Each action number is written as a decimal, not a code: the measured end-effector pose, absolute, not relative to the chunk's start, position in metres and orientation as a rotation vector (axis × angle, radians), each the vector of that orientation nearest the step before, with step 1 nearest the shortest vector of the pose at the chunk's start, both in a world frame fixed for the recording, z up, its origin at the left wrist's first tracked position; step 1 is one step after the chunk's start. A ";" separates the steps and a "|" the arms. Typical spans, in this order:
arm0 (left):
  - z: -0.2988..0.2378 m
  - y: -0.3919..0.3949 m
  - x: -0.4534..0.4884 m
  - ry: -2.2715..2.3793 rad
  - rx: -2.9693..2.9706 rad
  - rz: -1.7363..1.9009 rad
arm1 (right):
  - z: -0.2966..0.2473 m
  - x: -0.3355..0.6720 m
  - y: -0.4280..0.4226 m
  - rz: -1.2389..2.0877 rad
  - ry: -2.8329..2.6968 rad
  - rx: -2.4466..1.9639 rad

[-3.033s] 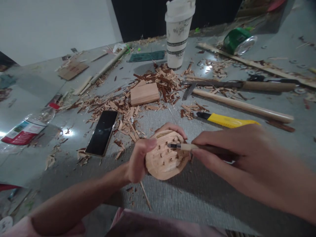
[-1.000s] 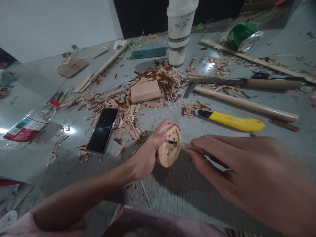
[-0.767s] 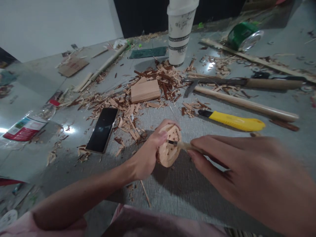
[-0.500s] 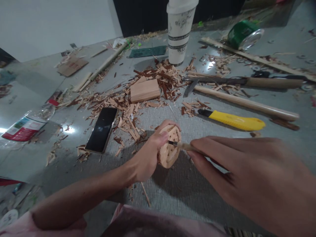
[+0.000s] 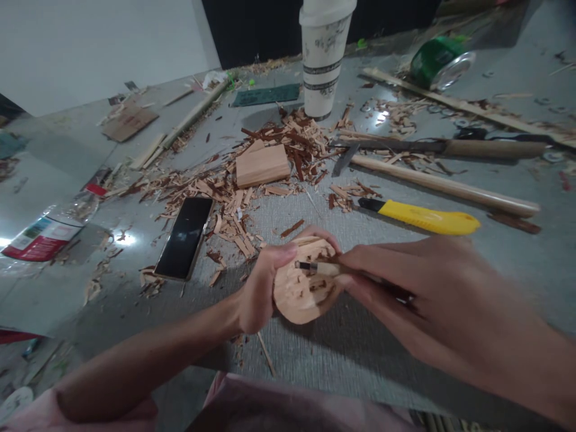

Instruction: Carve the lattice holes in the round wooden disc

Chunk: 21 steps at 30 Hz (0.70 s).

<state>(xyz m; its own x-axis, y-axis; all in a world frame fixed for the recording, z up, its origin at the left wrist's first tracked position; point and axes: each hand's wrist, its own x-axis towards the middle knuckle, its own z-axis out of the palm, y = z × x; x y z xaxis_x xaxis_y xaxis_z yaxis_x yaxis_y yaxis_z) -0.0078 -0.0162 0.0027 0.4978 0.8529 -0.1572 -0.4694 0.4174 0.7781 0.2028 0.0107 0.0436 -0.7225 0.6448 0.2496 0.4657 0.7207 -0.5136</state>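
A pale round piece of carved wood (image 5: pixel 294 303), pitted with several small holes and cuts, is gripped in my left hand (image 5: pixel 265 288). The thumb presses on its upper left rim while the other fingers go behind it. My right hand (image 5: pixel 418 294) pinches a slim wood-carving chisel (image 5: pixel 321 269) by its light wooden handle. The dark metal tip lies over the carved face, close to my left thumb; whether it touches the wood I cannot tell. Most of the chisel's handle is hidden inside my right hand.
A yellow utility knife (image 5: pixel 423 217), a wooden stick (image 5: pixel 450 185) and a long-handled blade (image 5: pixel 490 149) lie to the right. Beyond are a wood block (image 5: pixel 263 166), shavings and a paper cup (image 5: pixel 321 66). A phone (image 5: pixel 185 237) and plastic bottle (image 5: pixel 49 231) lie left, a green can (image 5: pixel 434 60) far right.
The carved wood has turned to face me more, showing more of its pitted surface. My right hand and the chisel have shifted slightly left.
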 end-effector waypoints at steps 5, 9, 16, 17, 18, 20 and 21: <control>0.002 -0.016 -0.009 0.545 0.710 0.893 | 0.043 0.201 0.012 0.790 -2.450 -0.866; 0.001 -0.017 -0.010 0.575 0.696 0.892 | 0.041 0.202 0.011 0.675 -2.476 -0.815; 0.002 -0.016 -0.010 0.579 0.602 0.839 | 0.037 0.205 0.015 0.510 -2.541 -0.769; 0.002 -0.016 -0.010 0.575 0.579 0.826 | 0.036 0.205 0.015 0.476 -2.550 -0.761; 0.002 -0.016 -0.010 0.571 0.560 0.820 | 0.036 0.206 0.015 0.443 -2.562 -0.752; 0.003 -0.016 -0.010 0.577 0.545 0.811 | 0.036 0.207 0.014 0.404 -2.587 -0.749; 0.003 -0.016 -0.011 0.583 0.548 0.808 | 0.036 0.208 0.014 0.394 -2.595 -0.745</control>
<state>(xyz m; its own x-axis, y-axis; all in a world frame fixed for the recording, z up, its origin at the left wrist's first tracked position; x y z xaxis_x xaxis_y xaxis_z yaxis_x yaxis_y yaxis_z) -0.0107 -0.0161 0.0033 0.5550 0.7879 -0.2668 -0.5017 0.5728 0.6482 0.2075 0.0144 0.0364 -0.7727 0.5558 0.3065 0.4398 0.8171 -0.3727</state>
